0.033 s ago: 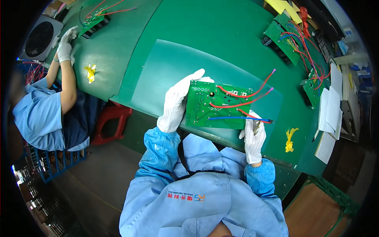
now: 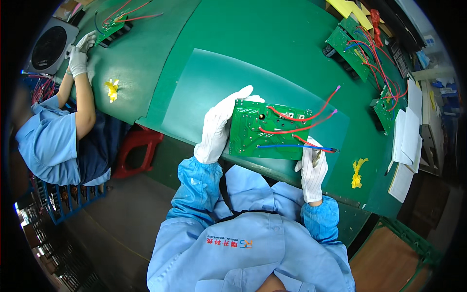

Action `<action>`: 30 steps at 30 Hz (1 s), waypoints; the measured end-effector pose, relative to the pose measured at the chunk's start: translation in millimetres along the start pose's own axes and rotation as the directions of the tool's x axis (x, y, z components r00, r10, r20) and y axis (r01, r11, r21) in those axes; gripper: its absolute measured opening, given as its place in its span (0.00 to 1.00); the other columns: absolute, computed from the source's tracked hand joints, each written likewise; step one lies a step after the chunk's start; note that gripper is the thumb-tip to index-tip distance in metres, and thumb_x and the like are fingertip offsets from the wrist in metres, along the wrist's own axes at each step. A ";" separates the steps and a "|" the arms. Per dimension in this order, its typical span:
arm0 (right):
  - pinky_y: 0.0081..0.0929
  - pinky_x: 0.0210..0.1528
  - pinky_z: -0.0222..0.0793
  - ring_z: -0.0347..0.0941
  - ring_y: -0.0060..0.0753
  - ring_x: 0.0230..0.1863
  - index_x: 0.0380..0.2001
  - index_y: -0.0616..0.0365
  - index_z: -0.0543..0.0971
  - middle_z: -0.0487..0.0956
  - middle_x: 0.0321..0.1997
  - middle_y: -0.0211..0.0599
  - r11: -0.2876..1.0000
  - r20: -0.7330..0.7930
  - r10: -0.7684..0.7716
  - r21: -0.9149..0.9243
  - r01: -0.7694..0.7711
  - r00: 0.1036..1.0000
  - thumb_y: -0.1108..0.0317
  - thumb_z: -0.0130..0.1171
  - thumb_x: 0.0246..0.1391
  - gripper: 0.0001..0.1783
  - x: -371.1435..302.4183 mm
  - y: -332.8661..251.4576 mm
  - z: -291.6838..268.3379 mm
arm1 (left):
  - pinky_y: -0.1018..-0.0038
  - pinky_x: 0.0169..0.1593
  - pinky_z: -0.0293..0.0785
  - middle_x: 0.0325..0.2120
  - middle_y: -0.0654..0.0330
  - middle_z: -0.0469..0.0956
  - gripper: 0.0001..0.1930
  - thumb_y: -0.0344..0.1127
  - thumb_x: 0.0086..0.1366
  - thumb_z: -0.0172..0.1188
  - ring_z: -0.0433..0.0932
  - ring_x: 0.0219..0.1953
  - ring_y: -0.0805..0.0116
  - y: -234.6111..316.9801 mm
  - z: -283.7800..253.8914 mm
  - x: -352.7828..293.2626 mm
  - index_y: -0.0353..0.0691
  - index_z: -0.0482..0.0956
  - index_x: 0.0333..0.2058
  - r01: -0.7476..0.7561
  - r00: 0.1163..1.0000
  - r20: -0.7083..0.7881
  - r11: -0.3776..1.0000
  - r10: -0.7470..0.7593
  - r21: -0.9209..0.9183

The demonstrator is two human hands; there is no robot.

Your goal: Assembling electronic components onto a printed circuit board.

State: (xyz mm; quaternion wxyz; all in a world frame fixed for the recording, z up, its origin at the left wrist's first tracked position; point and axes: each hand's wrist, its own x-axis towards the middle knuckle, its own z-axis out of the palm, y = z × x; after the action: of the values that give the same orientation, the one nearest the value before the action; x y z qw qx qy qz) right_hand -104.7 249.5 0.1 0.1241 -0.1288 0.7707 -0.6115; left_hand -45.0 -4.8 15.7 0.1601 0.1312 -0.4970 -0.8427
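Note:
I hold a green circuit board [image 2: 245, 129] above the bench's near edge, its soldered face toward me. My left hand [image 2: 216, 124], in a white glove, grips the board's left side, with the thumb along the upper edge. At the lower right corner, my gloved right hand [image 2: 313, 170] is closed on the board. Something small and brownish shows between its fingers; I cannot make out what. Red wires [image 2: 316, 109] with pink tips rise from the board toward the right. A blue wire [image 2: 287, 145] runs along its lower part to a dark end above my right hand.
A translucent sheet [image 2: 194, 92] lies on the green bench [image 2: 233, 29]. Wired circuit boards [image 2: 348, 48] stand at the far right, near papers [image 2: 407, 136]. Yellow strips [image 2: 357, 173] lie right of me. At left, a co-worker's gloved hands [image 2: 80, 56] are near another board [image 2: 113, 30] and a fan-like unit [image 2: 48, 46].
The co-worker's hands have shifted and drawn closer together, and the board beside them has moved slightly left. My hands and my board have hardly moved.

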 end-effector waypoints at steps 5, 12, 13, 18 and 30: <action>0.20 0.20 0.61 0.65 0.16 0.18 0.60 0.68 0.71 0.76 0.33 0.34 0.999 0.013 -0.020 -0.037 0.020 1.000 0.71 0.52 0.71 0.19 -1.2 2.1 -0.1 | 0.63 0.64 0.73 0.57 0.44 0.78 0.34 0.53 0.77 0.49 0.79 0.58 0.58 -0.3 -3.0 -1.8 0.28 0.65 0.67 -0.012 1.000 0.017 1.000 0.012 0.023; 0.20 0.21 0.65 0.69 0.18 0.19 0.57 0.67 0.75 0.82 0.43 0.40 1.000 0.014 -0.031 0.003 0.031 0.999 0.77 0.55 0.67 0.16 -2.6 8.5 -2.5 | 0.65 0.64 0.73 0.56 0.47 0.79 0.33 0.53 0.77 0.50 0.79 0.57 0.60 1.1 -1.3 -2.3 0.28 0.68 0.66 -0.009 1.000 0.010 1.000 0.009 0.007; 0.20 0.21 0.66 0.69 0.18 0.19 0.57 0.67 0.75 0.82 0.45 0.40 0.999 0.014 -0.035 0.000 0.035 0.999 0.77 0.55 0.67 0.16 -2.6 8.6 -2.5 | 0.66 0.64 0.73 0.56 0.49 0.80 0.33 0.53 0.76 0.51 0.79 0.56 0.62 1.3 -1.2 -2.2 0.29 0.69 0.66 -0.010 1.000 0.011 1.000 0.010 -0.003; 0.20 0.21 0.67 0.70 0.18 0.20 0.56 0.66 0.76 0.82 0.51 0.43 0.999 0.008 -0.047 -0.007 0.047 0.999 0.77 0.55 0.67 0.15 -2.2 7.0 -0.5 | 0.62 0.64 0.72 0.57 0.43 0.78 0.35 0.54 0.76 0.50 0.79 0.58 0.57 0.4 -1.0 -3.4 0.27 0.66 0.67 -0.031 0.999 0.013 0.999 0.030 0.032; 0.22 0.21 0.66 0.69 0.19 0.18 0.55 0.63 0.77 0.82 0.37 0.36 0.979 0.006 -0.190 -0.076 0.190 0.982 0.78 0.59 0.64 0.16 -1.1 5.0 -0.4 | 0.61 0.64 0.73 0.57 0.42 0.78 0.34 0.54 0.76 0.50 0.79 0.58 0.55 -1.5 -0.1 -3.4 0.28 0.67 0.66 -0.029 1.000 0.000 0.999 0.029 0.040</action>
State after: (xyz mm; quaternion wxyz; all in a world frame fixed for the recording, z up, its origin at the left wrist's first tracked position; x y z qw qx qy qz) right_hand -104.0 251.3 -4.7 0.0597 -0.2058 0.7777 -0.5910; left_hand -42.1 -2.8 14.5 0.1697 0.1274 -0.5156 -0.8301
